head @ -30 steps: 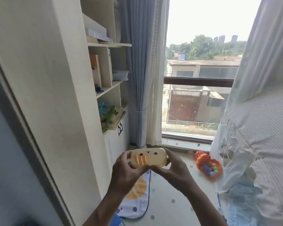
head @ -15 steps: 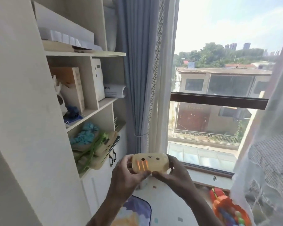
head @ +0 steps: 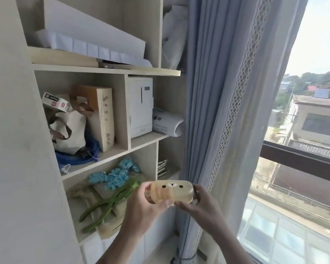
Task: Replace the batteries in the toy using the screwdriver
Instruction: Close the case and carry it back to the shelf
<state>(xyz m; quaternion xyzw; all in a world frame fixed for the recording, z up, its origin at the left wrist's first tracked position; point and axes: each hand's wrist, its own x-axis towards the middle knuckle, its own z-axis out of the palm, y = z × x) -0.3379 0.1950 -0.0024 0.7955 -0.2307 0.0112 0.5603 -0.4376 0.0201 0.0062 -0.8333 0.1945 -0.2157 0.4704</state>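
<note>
One toy (head: pixel 171 191), light rigid plastic, likely slippery: I grip its ends with left hand (head: pixel 145 210) and right hand (head: pixel 202 206).

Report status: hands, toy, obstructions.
Left hand and right hand both grip toy, held before shelf. No screwdriver in view. Nothing blocking.

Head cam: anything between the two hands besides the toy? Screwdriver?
Head view shows only the toy between the left hand and right hand, gripped at both ends. No screwdriver in sight.
</note>
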